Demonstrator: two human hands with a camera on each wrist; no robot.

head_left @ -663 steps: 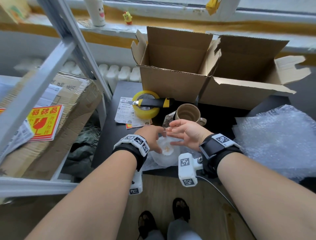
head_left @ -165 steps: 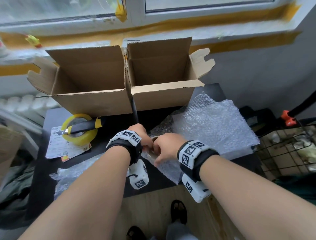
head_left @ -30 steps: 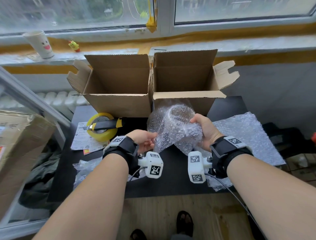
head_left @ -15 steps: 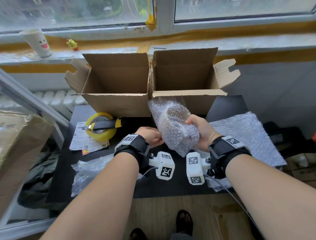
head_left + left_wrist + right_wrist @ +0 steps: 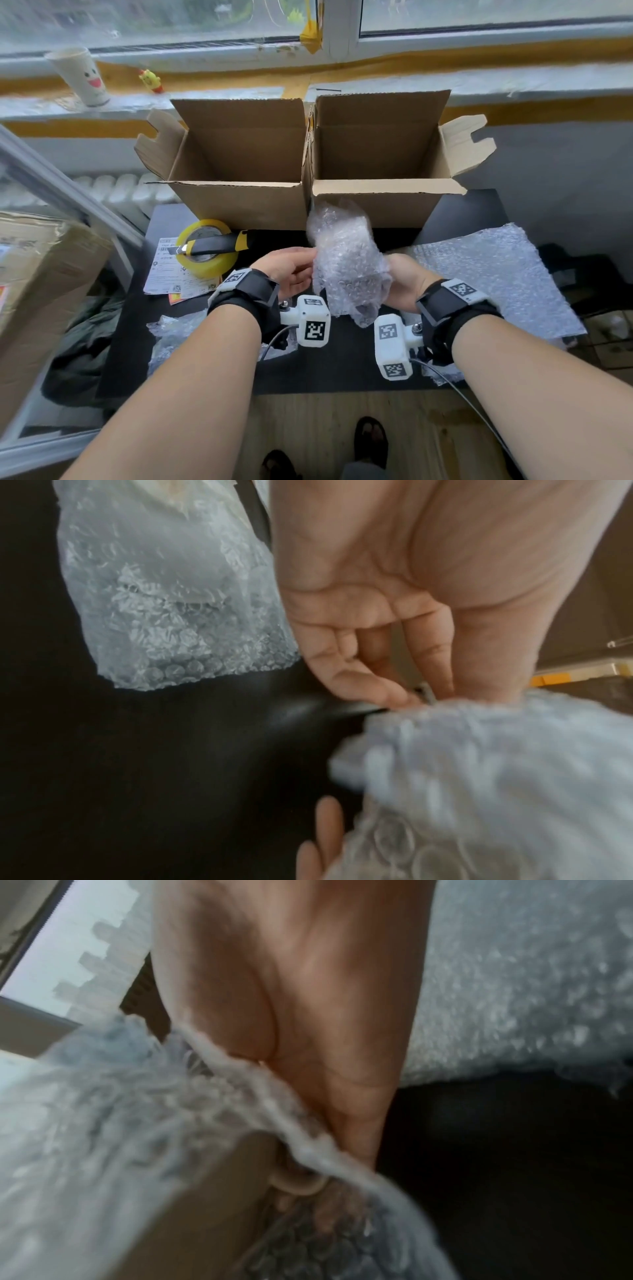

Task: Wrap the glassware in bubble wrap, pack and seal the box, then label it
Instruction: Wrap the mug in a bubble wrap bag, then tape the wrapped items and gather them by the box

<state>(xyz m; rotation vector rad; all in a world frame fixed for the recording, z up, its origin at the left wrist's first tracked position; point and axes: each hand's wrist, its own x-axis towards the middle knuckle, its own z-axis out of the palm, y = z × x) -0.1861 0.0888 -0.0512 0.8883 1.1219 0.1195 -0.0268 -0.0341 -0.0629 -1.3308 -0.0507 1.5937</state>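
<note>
A bubble-wrapped mug (image 5: 346, 263) hangs above the black table (image 5: 342, 359), just in front of the two open cardboard boxes (image 5: 380, 205). My right hand (image 5: 399, 281) grips its right side; in the right wrist view the palm (image 5: 325, 1069) lies against the wrap (image 5: 103, 1150) and the beige mug handle (image 5: 298, 1185) shows through. My left hand (image 5: 294, 270) is at the bundle's left side. In the left wrist view, thumb and fingers (image 5: 428, 693) close on the wrap's edge (image 5: 479, 791).
The left open box (image 5: 239, 205) adjoins the right one. A yellow tape roll (image 5: 205, 260) with a utility knife (image 5: 212, 245) on it lies beside printed labels (image 5: 168, 274). Another wrapped bundle (image 5: 171, 332) lies front left. A loose bubble-wrap sheet (image 5: 493, 274) covers the table's right.
The bundle has come down and toward me from in front of the right box. My left hand has moved in and taken hold of its left side.
</note>
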